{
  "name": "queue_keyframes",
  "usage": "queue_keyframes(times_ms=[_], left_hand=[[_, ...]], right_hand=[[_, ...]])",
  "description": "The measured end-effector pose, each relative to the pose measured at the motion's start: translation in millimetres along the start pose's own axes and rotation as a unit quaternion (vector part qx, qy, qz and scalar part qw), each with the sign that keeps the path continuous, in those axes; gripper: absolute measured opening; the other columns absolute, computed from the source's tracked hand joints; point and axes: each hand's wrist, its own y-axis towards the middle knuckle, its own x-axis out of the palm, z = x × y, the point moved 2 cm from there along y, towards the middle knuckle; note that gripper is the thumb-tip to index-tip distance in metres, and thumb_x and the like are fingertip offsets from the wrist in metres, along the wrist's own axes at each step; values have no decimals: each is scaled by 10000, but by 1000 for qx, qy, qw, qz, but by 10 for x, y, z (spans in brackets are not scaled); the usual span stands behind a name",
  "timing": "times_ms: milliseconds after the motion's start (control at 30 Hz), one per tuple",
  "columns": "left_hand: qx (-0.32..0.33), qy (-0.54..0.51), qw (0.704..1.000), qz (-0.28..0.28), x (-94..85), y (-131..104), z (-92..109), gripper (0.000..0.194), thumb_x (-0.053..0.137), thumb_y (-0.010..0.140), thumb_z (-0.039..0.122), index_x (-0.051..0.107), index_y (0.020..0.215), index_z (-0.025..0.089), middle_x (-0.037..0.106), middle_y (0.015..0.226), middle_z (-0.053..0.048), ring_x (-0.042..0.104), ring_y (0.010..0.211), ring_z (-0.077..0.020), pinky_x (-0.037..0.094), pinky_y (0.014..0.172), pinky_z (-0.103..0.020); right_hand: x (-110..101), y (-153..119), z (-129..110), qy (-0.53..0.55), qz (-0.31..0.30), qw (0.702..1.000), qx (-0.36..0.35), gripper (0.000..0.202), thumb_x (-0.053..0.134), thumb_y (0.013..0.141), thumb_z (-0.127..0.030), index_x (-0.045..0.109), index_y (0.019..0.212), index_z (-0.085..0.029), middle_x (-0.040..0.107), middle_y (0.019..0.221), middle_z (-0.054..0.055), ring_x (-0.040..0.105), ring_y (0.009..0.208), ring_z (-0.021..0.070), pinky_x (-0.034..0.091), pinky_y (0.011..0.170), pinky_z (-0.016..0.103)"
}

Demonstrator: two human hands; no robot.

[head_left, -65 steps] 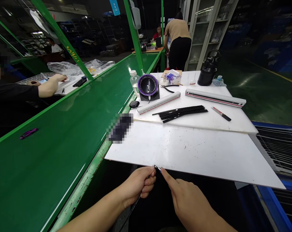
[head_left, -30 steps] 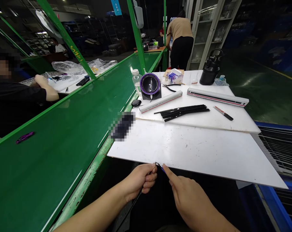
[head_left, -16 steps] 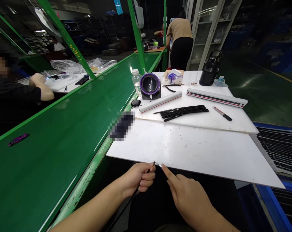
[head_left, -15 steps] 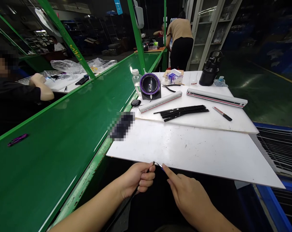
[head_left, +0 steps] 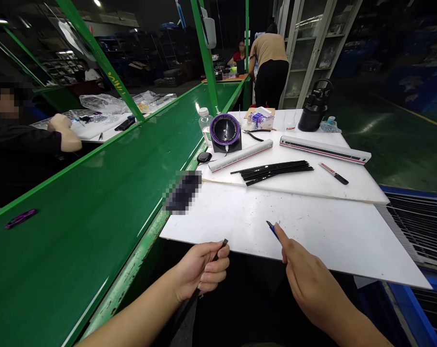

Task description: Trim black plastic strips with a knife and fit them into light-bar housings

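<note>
The left hand [head_left: 204,271] is closed around a thin black strip [head_left: 225,241], pinched between thumb and forefinger so its tip pokes out past them, while the remaining fingers curl below. The right hand [head_left: 308,277], well apart from it, grips a slim blue tool [head_left: 273,230] with a dark tip; the forefinger lies along the tool, and the tip points up and away from the wrist, clear of the strip. The right hand's fingertips and the tool are over the near part of a white board [head_left: 294,217], with the left hand at its near edge. Farther ahead of both hands, on a thicker white pad [head_left: 286,185], lies a bundle of black strips [head_left: 276,172]. Beyond the bundle, two white train-shaped shells [head_left: 240,156] [head_left: 324,150] lie on their lengths, one ahead of each hand, and a utility knife [head_left: 334,173] rests ahead of the right hand. A round black device with a purple rim [head_left: 225,130] stands farther off, ahead of the left hand, with black-handled pliers [head_left: 256,134] just to its right. To the left of the left hand runs a green trough [head_left: 106,188], holding a small purple object [head_left: 21,218].
</note>
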Motion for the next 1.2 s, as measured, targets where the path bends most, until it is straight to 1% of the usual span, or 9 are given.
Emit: queue_keyframes(times_ms=[167,333,500,667,867,933,1033,1100,1200], left_hand=[[8,-1,1000,3,-13,-4,20,244,594,855,346,467,728,181,257,511,69,156,388,-57,161,305,-137],[13,15,1000,25,-12,1,40,247,594,848,357,458,734,184,261,511,72,141,371,-53,118,300,-141],[19,19,999,22,-10,-2,53,243,595,849,357,464,739,183,274,507,73,150,358,-48,122,299,-141],[25,18,1000,6,-27,-6,66,229,565,876,361,490,756,180,292,509,71,178,350,-44,141,295,-140],[23,41,999,28,4,-11,64,239,565,871,383,474,764,189,303,514,78,161,349,-38,130,291,-137],[15,76,995,61,32,7,2,248,545,878,404,464,776,193,316,525,77,152,357,-37,121,297,-136],[12,150,981,120,61,66,-140,264,487,903,439,457,799,199,334,540,72,169,372,-43,131,310,-139],[16,180,972,153,59,113,-223,273,471,907,456,449,807,203,326,539,76,177,381,-48,144,317,-141],[25,201,963,179,29,164,-264,285,478,900,471,439,804,206,310,533,85,173,389,-50,156,322,-143]], right_hand=[[-18,54,131,-20,23,1000,1,602,244,958,-130,150,1532,-285,526,905,33,504,679,174,445,587,313],[-47,75,265,5,58,998,20,582,237,987,-154,105,1541,-274,574,1018,47,571,852,181,505,746,340],[-66,88,318,32,60,996,57,520,256,1016,-248,180,1530,-232,585,834,3,582,690,164,518,670,323],[-79,128,289,54,49,993,97,468,301,1022,-307,302,1489,-271,572,705,-35,569,617,171,475,595,314],[-84,92,191,63,34,992,108,423,349,1013,-361,413,1427,-301,633,713,-34,597,589,190,479,583,317],[-60,34,103,80,18,991,107,415,353,1013,-374,422,1419,-320,687,917,-7,656,759,201,522,672,316],[21,-35,-62,76,-39,992,89,462,333,1008,-307,352,1469,-302,606,1248,37,613,1065,219,514,862,335],[90,-42,-148,61,-84,991,79,502,318,988,-239,328,1490,-260,621,1222,67,625,1044,227,517,860,342],[170,-7,-215,44,-131,988,69,523,320,955,-171,378,1473,-219,687,1047,72,672,871,219,527,817,331]])
